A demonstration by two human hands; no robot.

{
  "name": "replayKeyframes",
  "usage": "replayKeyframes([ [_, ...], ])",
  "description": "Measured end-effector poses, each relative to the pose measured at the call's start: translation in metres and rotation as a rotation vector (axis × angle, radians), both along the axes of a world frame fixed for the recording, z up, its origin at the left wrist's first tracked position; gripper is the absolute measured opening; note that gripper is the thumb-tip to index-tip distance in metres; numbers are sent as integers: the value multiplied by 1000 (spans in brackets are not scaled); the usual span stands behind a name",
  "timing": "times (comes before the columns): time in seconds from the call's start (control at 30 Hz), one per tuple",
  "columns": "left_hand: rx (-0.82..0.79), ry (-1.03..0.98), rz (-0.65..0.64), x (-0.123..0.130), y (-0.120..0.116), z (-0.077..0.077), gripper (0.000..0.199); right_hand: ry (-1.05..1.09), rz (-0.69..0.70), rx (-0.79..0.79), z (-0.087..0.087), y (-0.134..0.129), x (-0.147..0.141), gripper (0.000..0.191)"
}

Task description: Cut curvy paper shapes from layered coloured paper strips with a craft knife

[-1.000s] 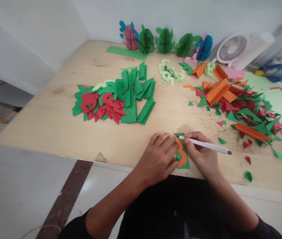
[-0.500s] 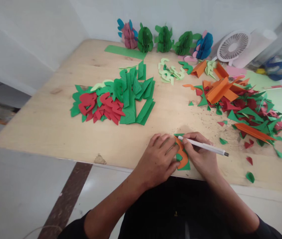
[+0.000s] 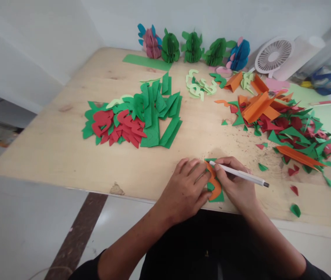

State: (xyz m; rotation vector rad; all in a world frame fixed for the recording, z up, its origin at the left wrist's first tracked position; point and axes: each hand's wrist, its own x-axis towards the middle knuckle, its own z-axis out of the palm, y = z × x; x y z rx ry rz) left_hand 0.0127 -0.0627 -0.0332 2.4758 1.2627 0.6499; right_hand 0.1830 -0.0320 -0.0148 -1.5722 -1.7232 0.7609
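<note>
Near the table's front edge lies a green paper piece (image 3: pixel 219 196) with a curved orange paper shape (image 3: pixel 216 187) on top of it. My left hand (image 3: pixel 187 186) lies flat with its fingers spread, the fingertips pressing on the left side of the orange shape. In my right hand (image 3: pixel 237 184) is a white pen (image 3: pixel 240 173), pinched close to its tip. That tip is at the upper edge of the orange shape. The part of the papers beneath my left fingertips is hidden.
Green cut and folded papers (image 3: pixel 152 128) and red cutouts (image 3: pixel 129 128) lie left of centre. Mixed scraps (image 3: pixel 294 130) are heaped at the right. Paper figures (image 3: pixel 192 47) and a white fan (image 3: pixel 274 56) stand along the wall.
The view has shifted very slightly. Both hands keep nearly the same place, and the pen's tip has moved barely, if at all, along the orange shape.
</note>
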Motion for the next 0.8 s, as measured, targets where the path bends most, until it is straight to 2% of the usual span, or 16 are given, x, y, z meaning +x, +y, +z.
replayKeyframes([
  [0.8, 22, -13, 1, 1, 0, 1, 39, -19, 15, -2, 2, 1, -3, 15],
])
